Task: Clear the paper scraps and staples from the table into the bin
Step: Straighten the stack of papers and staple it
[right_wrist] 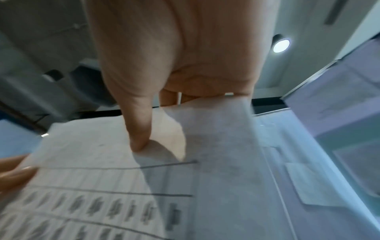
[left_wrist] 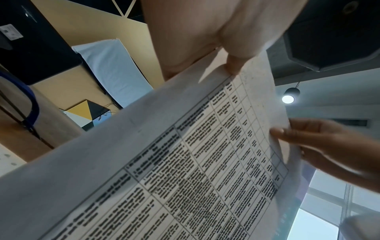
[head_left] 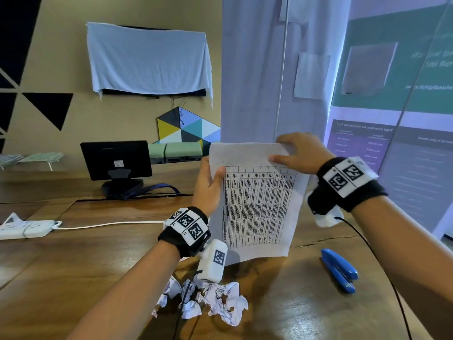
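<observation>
A printed sheet of paper (head_left: pixel 255 204) with a table of text is held upright above the wooden table (head_left: pixel 73 256). My left hand (head_left: pixel 208 185) grips its left edge, thumb on the front. My right hand (head_left: pixel 297 153) pinches the top right corner, thumb on the front and fingers behind. The sheet (left_wrist: pixel 185 170) fills the left wrist view, and the sheet (right_wrist: pixel 123 178) shows blurred in the right wrist view. A heap of crumpled paper scraps (head_left: pixel 208 300) lies on the table below my left wrist. No bin or staples are visible.
A blue stapler (head_left: pixel 339 271) lies on the table at the right. A white power strip (head_left: pixel 27 228) with its cord sits at the left edge. A black monitor (head_left: pixel 116 163) stands at the back of the table. A glass partition (head_left: pixel 404 119) rises to the right.
</observation>
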### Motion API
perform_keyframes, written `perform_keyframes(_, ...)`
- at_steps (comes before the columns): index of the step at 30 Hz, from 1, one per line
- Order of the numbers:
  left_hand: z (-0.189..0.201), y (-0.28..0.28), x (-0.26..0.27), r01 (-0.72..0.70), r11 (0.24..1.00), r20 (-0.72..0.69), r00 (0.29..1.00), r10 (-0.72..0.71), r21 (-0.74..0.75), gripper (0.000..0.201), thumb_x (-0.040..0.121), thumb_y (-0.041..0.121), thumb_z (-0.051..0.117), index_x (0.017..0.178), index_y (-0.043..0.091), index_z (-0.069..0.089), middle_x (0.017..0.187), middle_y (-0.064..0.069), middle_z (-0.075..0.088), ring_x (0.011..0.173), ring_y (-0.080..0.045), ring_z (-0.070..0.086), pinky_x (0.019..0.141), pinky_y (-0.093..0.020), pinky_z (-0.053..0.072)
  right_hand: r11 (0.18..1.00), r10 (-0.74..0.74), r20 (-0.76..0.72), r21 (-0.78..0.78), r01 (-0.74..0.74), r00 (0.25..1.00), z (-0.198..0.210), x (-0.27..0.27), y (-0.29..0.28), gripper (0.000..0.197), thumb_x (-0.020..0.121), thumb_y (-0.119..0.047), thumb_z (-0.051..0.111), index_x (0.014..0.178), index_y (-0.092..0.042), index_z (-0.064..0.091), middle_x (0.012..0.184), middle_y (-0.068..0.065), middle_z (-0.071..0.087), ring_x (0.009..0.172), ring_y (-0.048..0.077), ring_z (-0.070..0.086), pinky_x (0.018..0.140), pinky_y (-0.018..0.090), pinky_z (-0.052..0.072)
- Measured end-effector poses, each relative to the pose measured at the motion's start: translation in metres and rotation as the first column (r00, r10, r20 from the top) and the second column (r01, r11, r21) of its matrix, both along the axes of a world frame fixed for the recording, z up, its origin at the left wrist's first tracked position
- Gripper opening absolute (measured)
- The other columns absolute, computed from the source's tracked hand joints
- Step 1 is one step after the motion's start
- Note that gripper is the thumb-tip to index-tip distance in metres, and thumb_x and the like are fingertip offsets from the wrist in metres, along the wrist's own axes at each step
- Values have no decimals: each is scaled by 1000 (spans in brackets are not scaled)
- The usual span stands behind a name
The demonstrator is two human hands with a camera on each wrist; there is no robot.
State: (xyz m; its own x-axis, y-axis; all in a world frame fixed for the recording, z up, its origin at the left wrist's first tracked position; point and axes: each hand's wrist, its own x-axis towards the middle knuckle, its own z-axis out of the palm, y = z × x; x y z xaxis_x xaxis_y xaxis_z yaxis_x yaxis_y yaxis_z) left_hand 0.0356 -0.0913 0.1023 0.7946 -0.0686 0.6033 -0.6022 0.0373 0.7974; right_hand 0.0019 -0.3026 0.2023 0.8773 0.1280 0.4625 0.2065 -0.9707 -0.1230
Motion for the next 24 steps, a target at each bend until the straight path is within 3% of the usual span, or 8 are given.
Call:
perform_keyframes(2, 0, 0, 1, -1, 1000, 13, 1000, 1, 16, 19, 98, 14, 42, 116, 18, 39, 102, 12, 56, 95, -1, 57, 85, -16, 49, 981, -10, 13, 195, 7, 1000, -6, -1, -23, 26, 76, -41, 72, 86, -19, 65, 92, 9, 68, 94, 29, 63, 85, 39, 46)
perform_keyframes(4, -1, -1, 1, -10, 1000, 8, 1000, 10, 27, 15, 98, 15, 40, 113, 15, 38, 99, 12, 55, 91, 1, 56, 78, -10, 49, 875, 43, 42, 480, -58, 998, -17, -5, -38, 23, 71, -31, 79, 70, -18, 60, 73, 6, 64, 72, 23, 62, 70, 35, 50)
perform_keyframes(8, -7, -7, -1, 36, 995, -61, 998, -30, 96, 11, 99, 21, 37, 107, 14, 33, 95, 8, 55, 86, -3, 57, 79, -23, 49, 360, 143, 95, 922, -141, 985, -59, -2, -41, 21, 78, -5, 70, 89, -15, 55, 86, 2, 66, 73, 15, 66, 62, 24, 55)
perform_keyframes(10, -12, -9, -1, 32, 992, -80, 997, -22, 122, 11, 99, 21, 36, 107, 13, 33, 94, 9, 55, 85, -2, 56, 77, -24, 48, 235, 144, 74, 966, -106, 987, -82, 3, -36, 20, 83, -3, 64, 97, -15, 57, 92, 0, 70, 77, 10, 70, 68, 29, 55)
perform_keyframes(14, -6, -14, 1, -33, 993, -37, 999, 37, 110, 9, 99, 18, 36, 106, 13, 34, 97, 1, 55, 84, 1, 54, 71, -12, 45, 287, 65, 107, 950, -122, 992, -88, 6, -29, 30, 88, -11, 61, 116, -2, 53, 113, 18, 65, 103, 32, 64, 92, 54, 50)
perform_keyframes(16, 6, -14, -1, -74, 994, 35, 997, 72, 83, 9, 99, 15, 36, 107, 12, 32, 97, 2, 53, 81, 10, 54, 68, -1, 42, 340, 22, 173, 925, -171, 985, -69, 4, -22, 31, 88, -13, 60, 116, -3, 51, 116, 17, 63, 104, 31, 63, 92, 50, 51)
perform_keyframes(19, 14, -15, -5, -111, 994, 114, 987, 112, -7, 10, 99, 12, 35, 107, 10, 29, 94, 11, 50, 77, 19, 54, 69, -2, 43, 418, -9, 321, 861, -288, 947, -43, -1, -11, 29, 89, -11, 58, 116, -6, 47, 114, 10, 61, 101, 21, 61, 87, 34, 54)
perform_keyframes(24, -6, -16, -5, -182, 979, 19, 983, 185, -89, 16, 99, 15, 38, 113, 13, 32, 100, 9, 52, 86, 5, 54, 70, -2, 45, 457, -62, 317, 852, -255, 947, -71, -3, 2, 32, 90, -17, 58, 117, -11, 43, 105, 3, 60, 98, 20, 61, 82, 31, 53)
